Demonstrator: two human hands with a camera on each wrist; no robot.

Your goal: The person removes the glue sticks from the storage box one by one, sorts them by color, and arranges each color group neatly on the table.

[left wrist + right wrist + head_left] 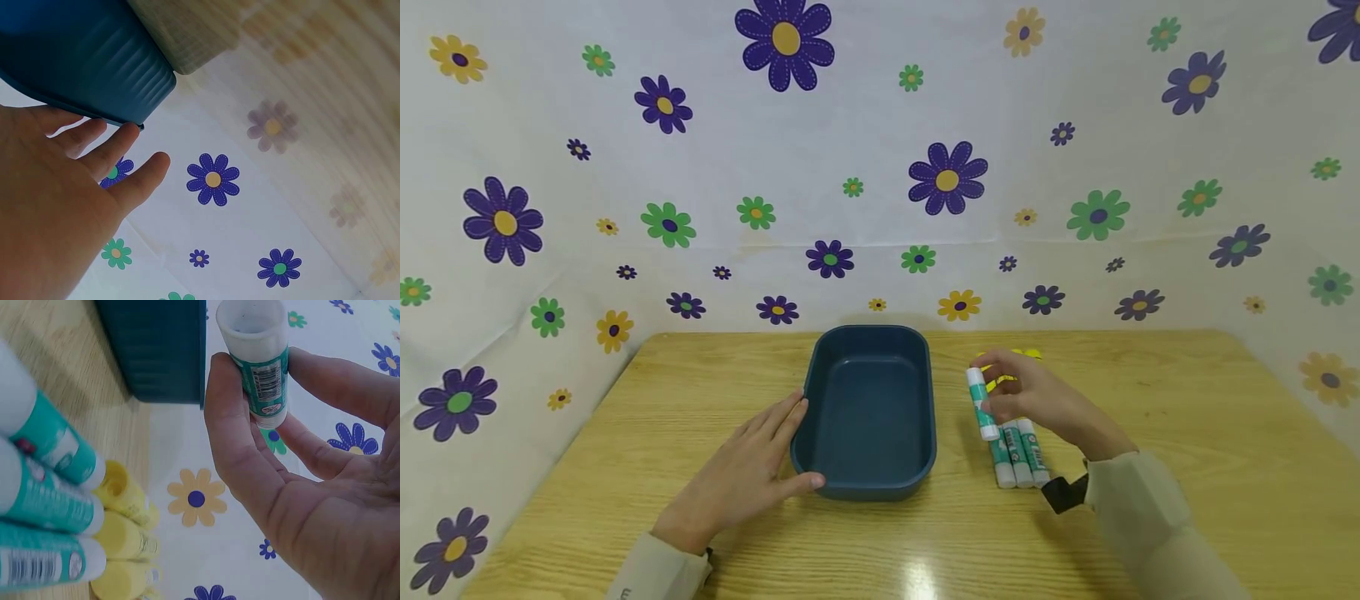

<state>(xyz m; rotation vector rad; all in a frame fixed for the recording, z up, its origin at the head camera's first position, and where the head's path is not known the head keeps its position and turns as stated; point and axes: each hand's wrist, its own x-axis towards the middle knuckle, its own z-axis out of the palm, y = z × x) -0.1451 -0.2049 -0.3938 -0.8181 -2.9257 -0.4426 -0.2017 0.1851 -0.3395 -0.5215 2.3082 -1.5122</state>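
Note:
My right hand point(1037, 396) pinches a green-and-white glue stick point(977, 398) between thumb and fingers, holding it above the table, to the right of a dark blue bin point(868, 425). In the right wrist view, the glue stick's hollow white end point(253, 325) and a barcode on its label show. My left hand point(741, 467) lies along the bin's left side, fingers stretched out at the rim, thumb at the near left corner. Below my right hand, three more green-and-white glue sticks point(1017, 454) lie side by side.
Several yellow glue sticks point(128, 540) lie end to end with the green ones, partly hidden behind my right hand in the head view. The wooden table point(715, 375) meets a white flowered cloth point(865, 125) at the back and sides.

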